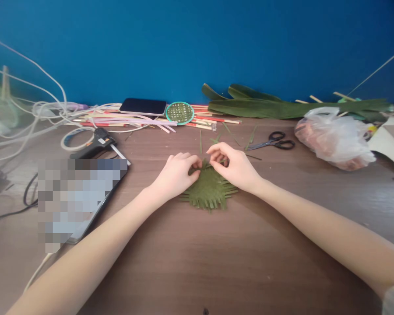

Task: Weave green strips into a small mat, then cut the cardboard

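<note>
A small green mat woven from narrow leaf strips (208, 188) lies on the brown table, with loose strip ends sticking out around its edges. At its far left edge my left hand (180, 173) is closed, thumb and fingers pinching the strips. My right hand (233, 164) is closed too, with curled fingers and thumb at the mat's far edge, on a leaf strip there. The fingers partly hide the far edge of the weave. Several loose leaf strips (201, 142) lie just beyond my hands.
Black scissors (276, 141) lie beyond my right hand, near a plastic bag (335, 140) and long green leaves (265, 107). To the left are a tablet (100, 205), a glue gun (96, 142), a tape roll (77, 138) and cables. A phone (142, 106) and round woven piece (180, 113) sit behind.
</note>
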A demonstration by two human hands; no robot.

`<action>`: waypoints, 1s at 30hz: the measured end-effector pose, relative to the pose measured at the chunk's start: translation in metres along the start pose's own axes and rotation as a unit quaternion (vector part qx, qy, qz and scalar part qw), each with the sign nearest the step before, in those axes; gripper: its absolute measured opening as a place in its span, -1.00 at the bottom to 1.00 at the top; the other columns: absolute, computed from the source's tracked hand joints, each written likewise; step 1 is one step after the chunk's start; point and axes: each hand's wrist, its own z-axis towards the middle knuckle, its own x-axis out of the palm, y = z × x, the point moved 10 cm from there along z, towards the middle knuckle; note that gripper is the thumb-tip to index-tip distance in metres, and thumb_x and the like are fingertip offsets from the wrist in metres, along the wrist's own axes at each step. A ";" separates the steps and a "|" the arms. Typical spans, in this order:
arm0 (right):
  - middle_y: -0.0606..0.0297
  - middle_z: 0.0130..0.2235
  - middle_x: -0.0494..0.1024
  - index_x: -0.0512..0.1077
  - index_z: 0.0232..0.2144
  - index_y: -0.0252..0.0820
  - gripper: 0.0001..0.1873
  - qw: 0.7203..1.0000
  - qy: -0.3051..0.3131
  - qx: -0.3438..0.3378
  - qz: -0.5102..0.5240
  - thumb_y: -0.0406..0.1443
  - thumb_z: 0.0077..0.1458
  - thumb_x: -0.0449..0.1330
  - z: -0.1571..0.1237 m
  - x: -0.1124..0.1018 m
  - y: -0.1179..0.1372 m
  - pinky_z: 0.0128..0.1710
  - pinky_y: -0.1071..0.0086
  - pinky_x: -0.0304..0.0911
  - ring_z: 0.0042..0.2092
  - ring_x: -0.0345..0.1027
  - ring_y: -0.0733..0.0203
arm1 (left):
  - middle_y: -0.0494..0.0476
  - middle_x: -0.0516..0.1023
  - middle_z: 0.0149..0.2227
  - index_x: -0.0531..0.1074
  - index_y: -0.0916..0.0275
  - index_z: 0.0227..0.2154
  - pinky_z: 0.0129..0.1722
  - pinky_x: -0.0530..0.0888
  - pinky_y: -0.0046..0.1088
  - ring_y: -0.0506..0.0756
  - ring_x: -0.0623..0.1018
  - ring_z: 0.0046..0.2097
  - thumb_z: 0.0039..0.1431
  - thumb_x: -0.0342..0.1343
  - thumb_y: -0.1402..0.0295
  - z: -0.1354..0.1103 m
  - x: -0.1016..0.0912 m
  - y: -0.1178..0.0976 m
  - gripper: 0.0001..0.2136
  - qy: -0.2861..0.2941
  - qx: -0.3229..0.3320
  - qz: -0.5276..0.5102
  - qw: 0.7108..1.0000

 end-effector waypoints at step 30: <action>0.36 -0.43 0.44 0.33 -0.30 -0.17 -0.74 0.998 0.060 0.001 -0.034 -0.48 -0.10 0.06 0.003 0.009 -0.005 -0.38 0.40 0.16 -0.44 0.26 0.32 | 0.08 0.46 -0.23 0.42 0.16 -0.26 -0.23 0.23 -0.36 0.13 0.40 -0.15 0.16 -0.04 0.43 -0.001 0.003 -0.011 -0.84 0.011 0.048 0.092 0.994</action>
